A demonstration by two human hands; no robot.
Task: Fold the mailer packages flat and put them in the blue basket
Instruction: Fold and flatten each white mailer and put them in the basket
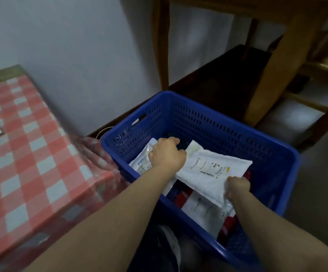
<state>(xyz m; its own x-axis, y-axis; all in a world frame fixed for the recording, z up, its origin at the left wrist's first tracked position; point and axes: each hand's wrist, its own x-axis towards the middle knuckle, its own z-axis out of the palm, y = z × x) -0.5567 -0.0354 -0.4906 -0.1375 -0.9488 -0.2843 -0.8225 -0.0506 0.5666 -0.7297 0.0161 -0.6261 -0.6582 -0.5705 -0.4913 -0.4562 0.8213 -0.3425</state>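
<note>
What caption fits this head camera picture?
Both hands, left and right, lower a white mailer into the blue basket.

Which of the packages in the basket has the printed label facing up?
The white mailer on top, held at its near edge by the right hand. Its black print and small yellow mark show; the clear package under the left hand and the red-and-white one lack them.

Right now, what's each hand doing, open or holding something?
Left hand: closed, fingers hidden, seemingly on the white mailer; contact unclear.
Right hand: gripping that mailer's near edge.
</note>
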